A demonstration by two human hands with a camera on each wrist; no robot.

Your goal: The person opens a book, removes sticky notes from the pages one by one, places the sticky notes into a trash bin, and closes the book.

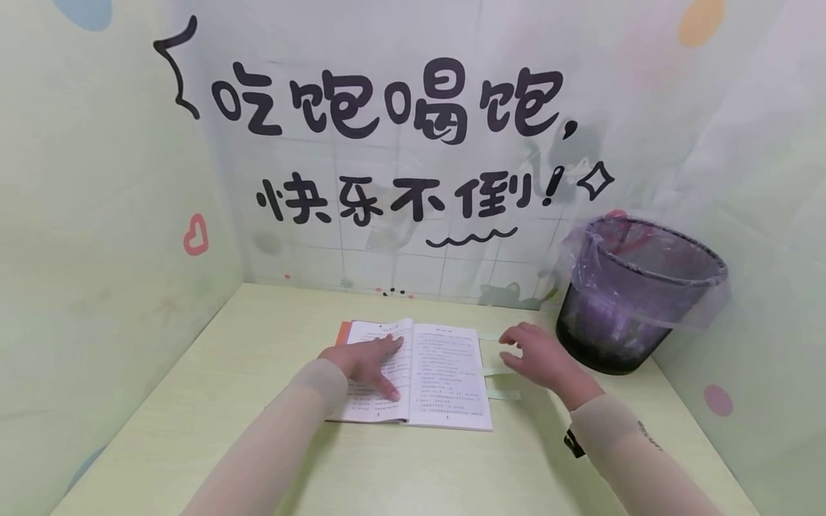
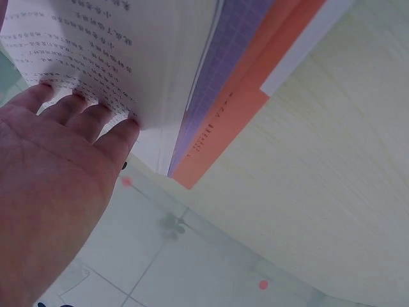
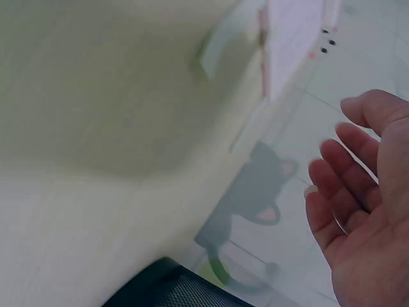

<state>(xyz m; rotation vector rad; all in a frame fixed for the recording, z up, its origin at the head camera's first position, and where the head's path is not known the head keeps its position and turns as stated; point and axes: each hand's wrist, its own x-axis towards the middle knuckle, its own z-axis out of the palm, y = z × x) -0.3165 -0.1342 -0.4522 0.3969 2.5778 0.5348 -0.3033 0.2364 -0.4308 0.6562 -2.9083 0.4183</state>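
An open book [image 1: 448, 376] lies flat on the table, its printed pages facing up. My left hand [image 1: 366, 360] rests on the left page with thumb and fingers spread; in the left wrist view its fingertips touch the paper. An orange flap [image 2: 220, 131] and a purple cover edge [image 2: 214, 83] show beneath the pages. Pale green paper strips [image 1: 503, 395] stick out from the book's right side. Just right of them hovers my right hand [image 1: 545, 358], fingers loosely bent and apart from the thumb. Nothing is held in it in the right wrist view.
A black mesh bin [image 1: 613, 337] lined with a translucent purple bag [image 1: 652, 294] stands at the table's back right, close to my right hand. Printed wall sheets [image 1: 400, 258] enclose the pale wooden table [image 1: 193, 401] at the back and both sides.
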